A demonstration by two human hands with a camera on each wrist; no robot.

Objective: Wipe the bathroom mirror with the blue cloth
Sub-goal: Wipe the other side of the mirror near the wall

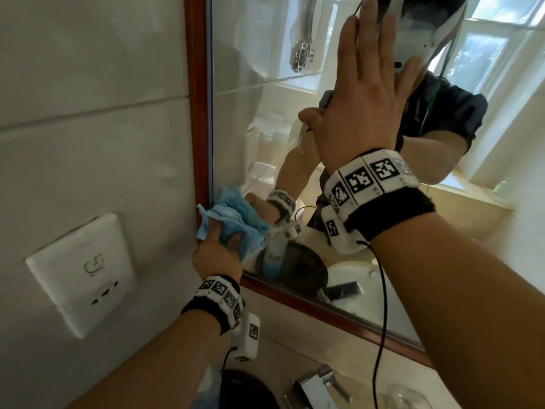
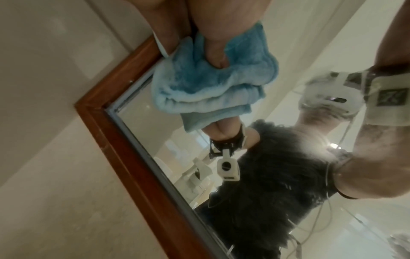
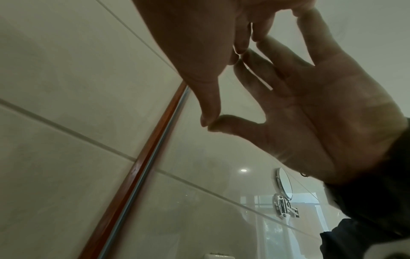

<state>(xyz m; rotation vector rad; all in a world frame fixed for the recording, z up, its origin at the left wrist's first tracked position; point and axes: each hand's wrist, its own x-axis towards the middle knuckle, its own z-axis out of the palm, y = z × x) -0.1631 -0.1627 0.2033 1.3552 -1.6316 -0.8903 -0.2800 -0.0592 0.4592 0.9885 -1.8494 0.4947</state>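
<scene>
The left hand [image 1: 218,252] clutches the bunched blue terry cloth [image 1: 233,221] against the lower left corner of the wood-framed bathroom mirror [image 1: 265,119]; the right hand [image 1: 365,93] rests on the glass higher up, fingers straight; wiping looks underway; next probably a sweep rightward, with steady pressure.

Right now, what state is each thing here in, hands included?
blue cloth: bunched, pressed on the mirror's lower left corner.
left hand: grips the cloth.
right hand: open, fingers straight, fingertips touching the glass.
bathroom mirror: upright in a wooden frame, streaked and hazy.
wall socket: nothing plugged in.
faucet: no water seen running.
</scene>
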